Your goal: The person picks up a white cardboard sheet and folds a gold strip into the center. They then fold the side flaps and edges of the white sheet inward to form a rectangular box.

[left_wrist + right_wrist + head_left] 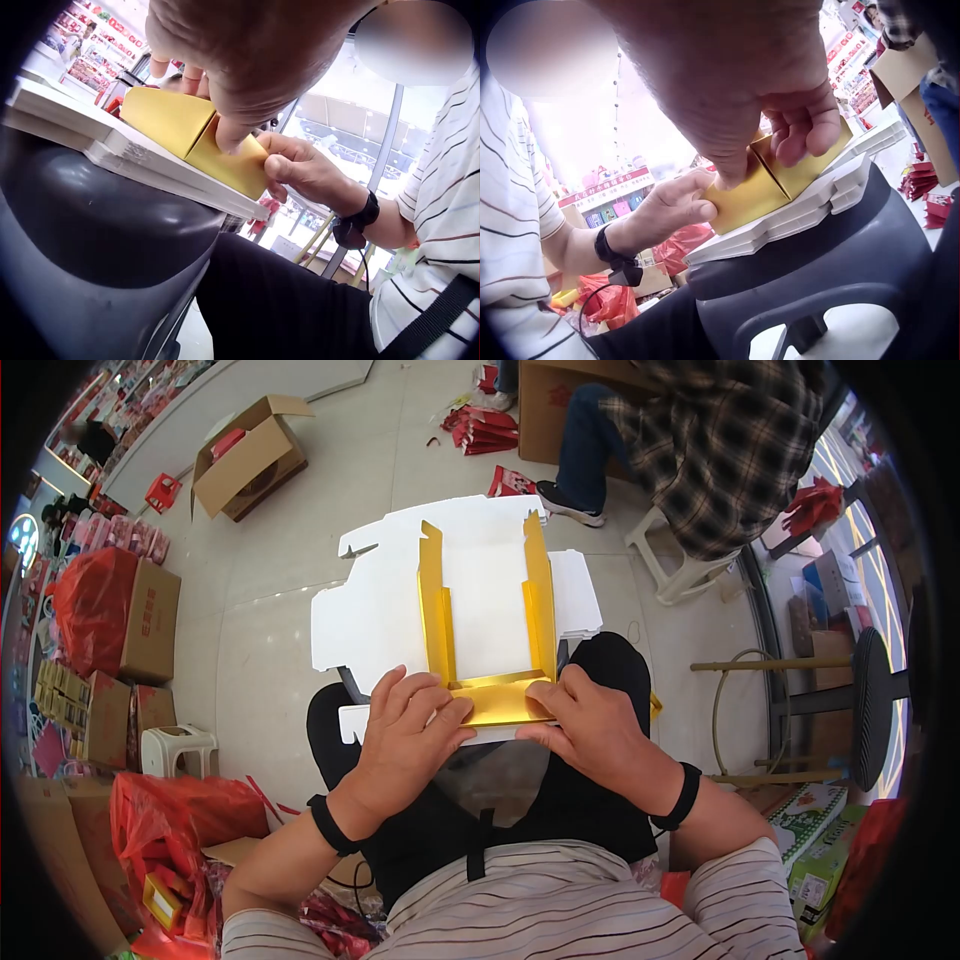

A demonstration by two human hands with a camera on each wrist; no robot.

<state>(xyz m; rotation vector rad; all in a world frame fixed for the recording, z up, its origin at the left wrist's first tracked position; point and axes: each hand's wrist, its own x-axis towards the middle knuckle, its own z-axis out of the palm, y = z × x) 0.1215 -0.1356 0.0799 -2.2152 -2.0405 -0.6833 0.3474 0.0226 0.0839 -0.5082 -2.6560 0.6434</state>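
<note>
A gold-and-white cardboard box blank (492, 702) lies partly folded on top of a stack of flat white die-cut card (375, 610). Its two gold side strips stand up along the left and right, and the near gold panel is raised toward the body. At that panel's left corner, my left hand (408, 732) pinches the card, thumb on the near face. My right hand (598, 732) pinches the opposite corner the same way. The left wrist view shows the gold side wall (169, 120) meeting the near panel at a crease. Beneath the stack is a dark plastic stool (795, 274).
An open carton (262, 475) stands on the floor ahead at left. A seated person in a plaid shirt (720, 450) is at far right, on a white stool (680, 565). Red bags (180, 810) and cartons line the left side; a dark stand (868, 705) is at right.
</note>
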